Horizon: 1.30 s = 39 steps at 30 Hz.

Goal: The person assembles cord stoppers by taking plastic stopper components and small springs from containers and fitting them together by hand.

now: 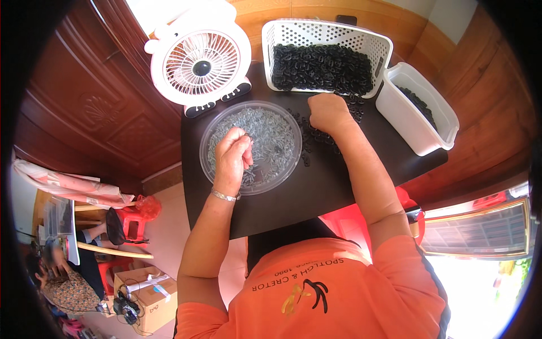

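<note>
My left hand [230,158] is over a round clear tub [205,161], its fingers curled closed. A small dark piece seems to show at its fingertips, too small to name. Many small, clear bluish pieces [274,133] fill the tub. My right hand [327,112] is closed, its knuckles up, just in front of a white perforated basket [326,33]. What its fingers hold, if anything, is hidden. Loose small black plastic parts [320,137] lie on the dark table [327,181] beneath and beside that hand. More black parts [322,68] are heaped in the basket.
A white and pink fan [201,68] stands at the back left, behind the tub. On the right, a white bin [409,127] holds some black parts. Far left, another person [73,288] sits near a cardboard box [155,308] and a red stool [132,225].
</note>
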Tool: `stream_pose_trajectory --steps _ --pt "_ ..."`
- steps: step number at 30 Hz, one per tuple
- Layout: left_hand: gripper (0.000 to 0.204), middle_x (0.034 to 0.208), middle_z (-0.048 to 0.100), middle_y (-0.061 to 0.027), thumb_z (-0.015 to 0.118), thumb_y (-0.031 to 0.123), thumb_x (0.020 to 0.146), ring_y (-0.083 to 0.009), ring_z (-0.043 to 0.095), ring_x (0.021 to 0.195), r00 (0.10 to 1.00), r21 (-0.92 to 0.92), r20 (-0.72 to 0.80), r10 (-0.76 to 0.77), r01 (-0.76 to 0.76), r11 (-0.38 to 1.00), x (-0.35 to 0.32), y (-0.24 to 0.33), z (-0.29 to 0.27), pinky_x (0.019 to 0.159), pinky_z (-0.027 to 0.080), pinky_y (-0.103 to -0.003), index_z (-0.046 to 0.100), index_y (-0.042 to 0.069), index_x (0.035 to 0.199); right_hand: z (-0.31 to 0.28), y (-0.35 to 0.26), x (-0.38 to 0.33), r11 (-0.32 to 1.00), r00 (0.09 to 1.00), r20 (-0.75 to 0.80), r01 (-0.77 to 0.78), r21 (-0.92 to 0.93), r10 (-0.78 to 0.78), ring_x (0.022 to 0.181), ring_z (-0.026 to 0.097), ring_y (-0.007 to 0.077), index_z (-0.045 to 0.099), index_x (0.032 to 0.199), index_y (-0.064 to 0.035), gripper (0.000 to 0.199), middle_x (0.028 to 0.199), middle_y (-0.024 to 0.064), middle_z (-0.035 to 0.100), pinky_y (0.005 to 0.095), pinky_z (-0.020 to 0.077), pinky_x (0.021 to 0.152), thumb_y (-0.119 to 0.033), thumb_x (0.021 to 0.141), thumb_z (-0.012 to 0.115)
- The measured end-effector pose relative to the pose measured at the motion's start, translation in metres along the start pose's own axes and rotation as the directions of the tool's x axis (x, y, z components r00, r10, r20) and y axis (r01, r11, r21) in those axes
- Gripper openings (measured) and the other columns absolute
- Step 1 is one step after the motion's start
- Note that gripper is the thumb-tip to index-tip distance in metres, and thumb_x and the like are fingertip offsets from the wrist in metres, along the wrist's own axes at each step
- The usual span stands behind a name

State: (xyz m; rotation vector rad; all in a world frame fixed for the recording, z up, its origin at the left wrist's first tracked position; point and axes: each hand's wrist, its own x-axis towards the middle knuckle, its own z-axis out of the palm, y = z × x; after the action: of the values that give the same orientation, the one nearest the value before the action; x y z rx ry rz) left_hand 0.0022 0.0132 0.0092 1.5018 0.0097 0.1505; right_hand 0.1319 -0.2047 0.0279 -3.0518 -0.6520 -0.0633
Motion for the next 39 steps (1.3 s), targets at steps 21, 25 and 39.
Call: stream_pose_trajectory --steps 21,25,39 --pt "0.016 0.078 0.062 -0.0130 0.047 0.019 0.088 -0.0145 0.055 0.060 0.993 -0.379 0.046 0.109 -0.084 0.922 -0.001 0.005 0.003 0.055 0.043 -0.025 0.051 0.004 0.083 0.005 -0.071 -0.022 -0.151 0.954 -0.125 0.086 0.985 -0.273 0.078 0.058 0.0083 0.061 0.091 -0.0004 0.012 0.084 0.0028 0.063 0.0235 0.0477 0.074 0.001 0.080 0.064" --pt "0.016 0.075 0.061 -0.0115 0.048 0.019 0.088 -0.0146 0.055 0.059 0.993 -0.381 0.047 0.107 -0.081 0.921 0.000 0.004 -0.001 0.054 0.043 -0.025 0.051 0.004 0.082 0.006 -0.071 -0.021 -0.111 0.936 -0.066 0.029 0.993 -0.345 0.075 0.058 0.0089 0.059 0.085 -0.0002 0.011 0.081 0.0038 0.062 0.0233 0.0470 0.071 0.000 0.077 0.066" --pt "0.015 0.066 0.056 -0.0060 0.048 0.016 0.086 -0.0114 0.051 0.053 0.998 -0.244 -0.047 0.045 -0.055 0.968 -0.002 0.003 0.004 0.049 0.039 -0.023 0.051 0.005 0.076 0.004 -0.068 -0.018 -0.307 0.916 0.003 -0.137 0.942 -0.400 0.071 0.059 0.0107 0.057 0.101 0.0019 0.026 0.082 0.0070 0.063 0.0223 0.0479 0.068 -0.001 0.076 0.065"
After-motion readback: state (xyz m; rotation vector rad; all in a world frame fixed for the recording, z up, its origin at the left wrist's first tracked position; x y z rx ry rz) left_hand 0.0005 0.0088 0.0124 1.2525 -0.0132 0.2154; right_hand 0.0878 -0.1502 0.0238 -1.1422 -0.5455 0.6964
